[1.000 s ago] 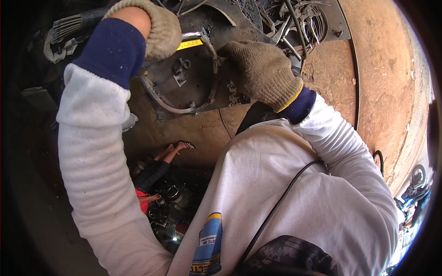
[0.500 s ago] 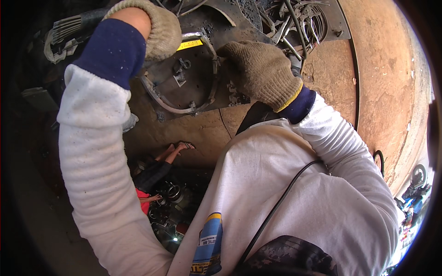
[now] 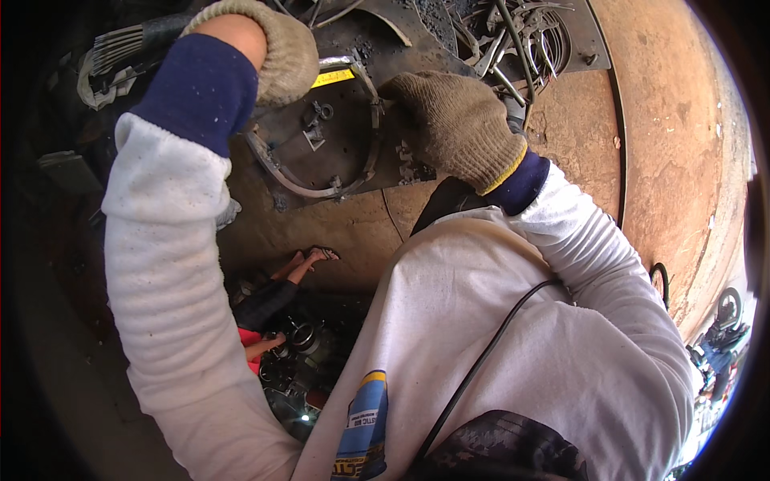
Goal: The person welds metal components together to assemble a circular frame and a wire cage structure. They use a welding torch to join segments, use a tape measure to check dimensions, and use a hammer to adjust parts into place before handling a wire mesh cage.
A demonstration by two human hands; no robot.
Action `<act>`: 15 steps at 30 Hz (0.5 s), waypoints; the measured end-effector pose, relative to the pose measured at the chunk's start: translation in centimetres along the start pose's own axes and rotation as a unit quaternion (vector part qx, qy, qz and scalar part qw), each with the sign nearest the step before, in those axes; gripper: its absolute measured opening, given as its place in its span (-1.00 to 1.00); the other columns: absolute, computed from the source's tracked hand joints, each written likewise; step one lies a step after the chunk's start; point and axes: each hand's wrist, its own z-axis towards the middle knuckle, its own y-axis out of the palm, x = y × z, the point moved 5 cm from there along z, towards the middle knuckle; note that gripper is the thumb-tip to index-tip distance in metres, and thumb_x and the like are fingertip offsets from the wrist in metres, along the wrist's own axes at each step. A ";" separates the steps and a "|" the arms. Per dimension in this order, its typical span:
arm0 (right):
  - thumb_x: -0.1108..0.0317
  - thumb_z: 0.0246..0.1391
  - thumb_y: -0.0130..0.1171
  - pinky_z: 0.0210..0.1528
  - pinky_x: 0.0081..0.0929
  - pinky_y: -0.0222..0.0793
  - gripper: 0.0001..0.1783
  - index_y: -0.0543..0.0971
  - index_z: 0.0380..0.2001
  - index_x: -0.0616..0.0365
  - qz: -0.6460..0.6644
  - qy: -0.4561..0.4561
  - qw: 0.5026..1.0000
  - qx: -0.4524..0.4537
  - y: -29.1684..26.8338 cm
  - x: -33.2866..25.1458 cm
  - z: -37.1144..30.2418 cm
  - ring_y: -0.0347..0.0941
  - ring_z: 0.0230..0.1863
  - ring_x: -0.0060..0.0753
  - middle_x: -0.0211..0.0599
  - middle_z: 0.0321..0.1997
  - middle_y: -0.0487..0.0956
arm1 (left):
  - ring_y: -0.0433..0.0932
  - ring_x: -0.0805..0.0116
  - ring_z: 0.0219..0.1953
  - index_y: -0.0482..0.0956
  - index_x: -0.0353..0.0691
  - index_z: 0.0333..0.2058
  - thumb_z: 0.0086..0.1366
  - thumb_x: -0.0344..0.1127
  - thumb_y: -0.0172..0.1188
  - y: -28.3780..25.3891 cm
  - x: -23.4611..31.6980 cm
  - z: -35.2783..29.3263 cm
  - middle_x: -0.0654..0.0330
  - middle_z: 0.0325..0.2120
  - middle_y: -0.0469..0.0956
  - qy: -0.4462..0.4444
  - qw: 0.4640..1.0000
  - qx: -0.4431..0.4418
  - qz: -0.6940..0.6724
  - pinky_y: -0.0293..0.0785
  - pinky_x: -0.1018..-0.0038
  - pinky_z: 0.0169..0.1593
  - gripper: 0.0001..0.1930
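A rounded metal frame (image 3: 286,178), open in the middle, lies on a dark metal plate (image 3: 346,152). The yellow blade of a tape measure (image 3: 333,78) crosses its far end, coming out from beneath my left hand (image 3: 287,56). That hand wears a knitted brown glove and is curled over the tape, its fingers mostly hidden. My right hand (image 3: 453,124), in a matching glove, is closed beside the frame's right side. Its fingertips are at or very near the metal; what they pinch is hidden. Inside the frame sit a small ring-shaped metal piece (image 3: 324,111) and a light bracket (image 3: 314,140).
Coiled wire and metal rods (image 3: 549,44) lie at the far right of the plate. Far left is a dark tool with a row of prongs (image 3: 119,48). Brown floor (image 3: 670,120) stretches right. Below left, a person in red (image 3: 250,349) reaches toward metal parts (image 3: 305,337).
My left hand and forearm have shifted very slightly right, with the tape blade. My right hand stays put. The other person's arm has moved a little.
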 end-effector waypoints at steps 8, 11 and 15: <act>0.16 0.22 0.14 -0.11 -0.12 0.54 -0.71 0.64 -0.07 0.00 0.008 0.006 1.000 -0.018 -0.2 -0.1 0.1 0.63 -0.16 0.02 -0.10 -0.22 0.68 | 0.72 0.06 -0.30 0.79 -0.16 -0.34 0.16 -0.35 0.26 -0.5 0.1 -0.4 0.02 -0.34 0.72 -0.005 1.000 0.025 0.014 0.67 0.28 -0.21 -0.85; 0.15 0.23 0.14 -0.11 -0.13 0.55 -0.71 0.64 -0.07 0.00 0.010 0.008 1.000 -0.021 -0.2 -0.1 0.2 0.63 -0.15 0.02 -0.10 -0.22 0.68 | 0.72 0.06 -0.30 0.79 -0.16 -0.34 0.16 -0.35 0.26 -0.7 0.2 -0.7 0.03 -0.34 0.72 -0.003 0.999 0.034 0.015 0.67 0.28 -0.21 -0.85; 0.20 0.21 0.18 -0.11 -0.19 0.56 -0.73 0.64 -0.08 0.04 0.028 0.047 0.998 -0.044 -0.9 -0.5 0.4 0.64 -0.16 0.01 -0.10 -0.21 0.68 | 0.71 0.07 -0.31 0.78 -0.16 -0.35 0.15 -0.36 0.27 -0.8 0.4 -0.6 0.03 -0.35 0.72 -0.020 0.999 0.021 0.016 0.67 0.28 -0.22 -0.86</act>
